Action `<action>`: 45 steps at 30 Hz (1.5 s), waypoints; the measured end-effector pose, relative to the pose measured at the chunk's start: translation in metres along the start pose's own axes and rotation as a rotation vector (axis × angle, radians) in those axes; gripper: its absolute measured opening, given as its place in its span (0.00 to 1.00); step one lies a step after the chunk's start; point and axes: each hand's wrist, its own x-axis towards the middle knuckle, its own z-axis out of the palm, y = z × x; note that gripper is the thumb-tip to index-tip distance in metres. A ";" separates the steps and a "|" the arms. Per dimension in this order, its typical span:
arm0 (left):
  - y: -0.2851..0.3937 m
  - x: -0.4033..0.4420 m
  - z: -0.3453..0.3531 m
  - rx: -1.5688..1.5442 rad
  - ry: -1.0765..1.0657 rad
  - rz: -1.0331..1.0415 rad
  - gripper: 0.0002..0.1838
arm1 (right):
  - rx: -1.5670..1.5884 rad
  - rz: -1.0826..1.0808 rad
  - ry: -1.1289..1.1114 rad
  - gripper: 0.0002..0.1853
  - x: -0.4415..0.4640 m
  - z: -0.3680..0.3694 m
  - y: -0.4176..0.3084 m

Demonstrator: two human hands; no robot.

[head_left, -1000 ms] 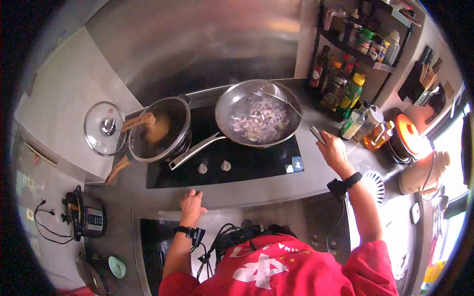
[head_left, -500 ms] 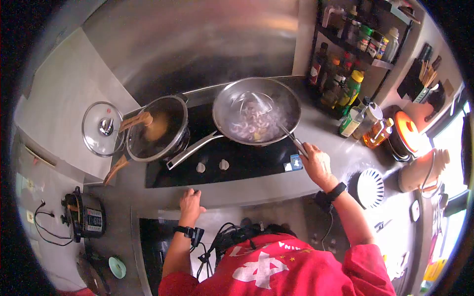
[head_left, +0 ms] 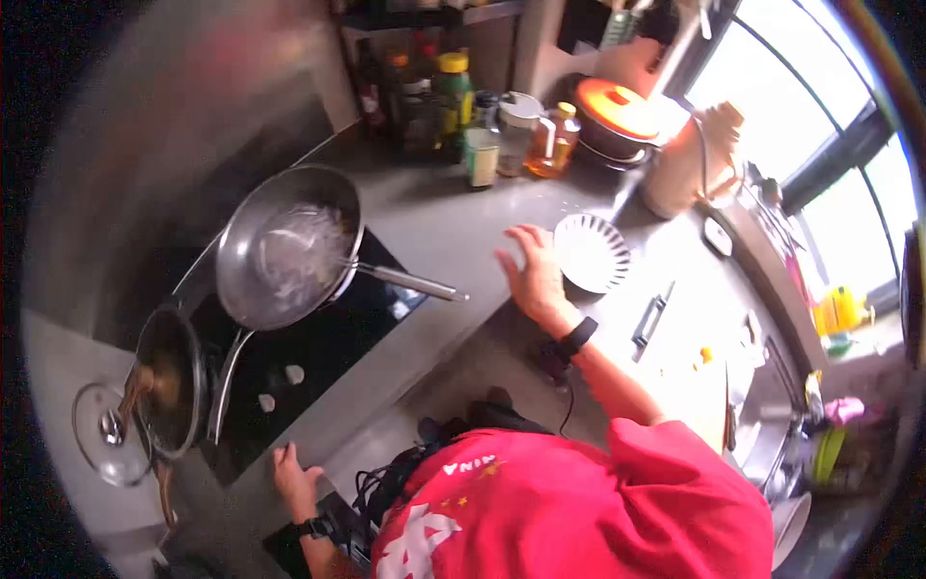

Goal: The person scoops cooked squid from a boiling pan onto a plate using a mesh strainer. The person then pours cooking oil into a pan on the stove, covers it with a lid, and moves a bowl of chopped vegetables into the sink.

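Note:
A steel wok [head_left: 236, 280] stands on the black hob [head_left: 260, 367] with steaming pale pieces of food [head_left: 289, 275] inside. A wire skimmer [head_left: 410, 282] leans in the wok, its long handle sticking out over the rim toward me. My right hand [head_left: 535, 275] is open and empty, fingers spread, just left of a striped white bowl [head_left: 590, 253]. It appears apart from the bowl. My left hand [head_left: 297, 482] hovers by the counter's front edge, below the hob knobs, thumb out and nothing seen in it.
Left of the wok is a pot [head_left: 198, 386] with wooden tongs [head_left: 135, 391] and a glass lid [head_left: 92, 434] beside it. Sauce bottles [head_left: 453, 106], an oil bottle [head_left: 555, 145] and an orange-lidded pot [head_left: 617, 111] line the back. A knife [head_left: 651, 318] lies at right.
My right hand has let go of the skimmer and moved right toward the striped bowl. The skimmer stays in the wok. My view has swung to the right.

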 end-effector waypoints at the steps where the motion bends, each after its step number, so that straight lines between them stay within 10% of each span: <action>1: 0.003 0.002 -0.007 -0.011 -0.037 -0.060 0.43 | 0.031 0.186 0.015 0.22 -0.008 -0.007 0.025; 7: 0.000 0.008 -0.008 0.041 -0.111 -0.173 0.44 | -0.592 0.682 0.132 0.32 -0.057 -0.066 0.140; 12: 0.011 0.020 -0.022 0.094 -0.244 -0.129 0.39 | 0.081 0.856 -0.067 0.26 -0.111 -0.041 0.250; 16: 0.016 0.035 -0.049 -0.124 -0.113 -0.054 0.21 | 0.692 1.010 0.144 0.05 -0.102 -0.046 0.176; 22: 0.102 0.072 -0.087 -0.697 0.078 0.085 0.13 | 0.645 0.816 -0.345 0.09 -0.108 -0.044 0.100; 28: 0.155 0.087 -0.055 -1.052 -0.413 0.124 0.24 | 0.743 0.650 -1.020 0.15 -0.086 -0.023 -0.023; 38: 0.117 0.043 -0.047 -0.956 -0.503 -0.043 0.28 | 0.823 0.314 -1.130 0.15 -0.061 0.001 -0.133; 45: 0.106 0.012 -0.066 -1.421 -0.430 -0.156 0.24 | 0.606 -0.011 -1.050 0.15 -0.015 0.001 -0.170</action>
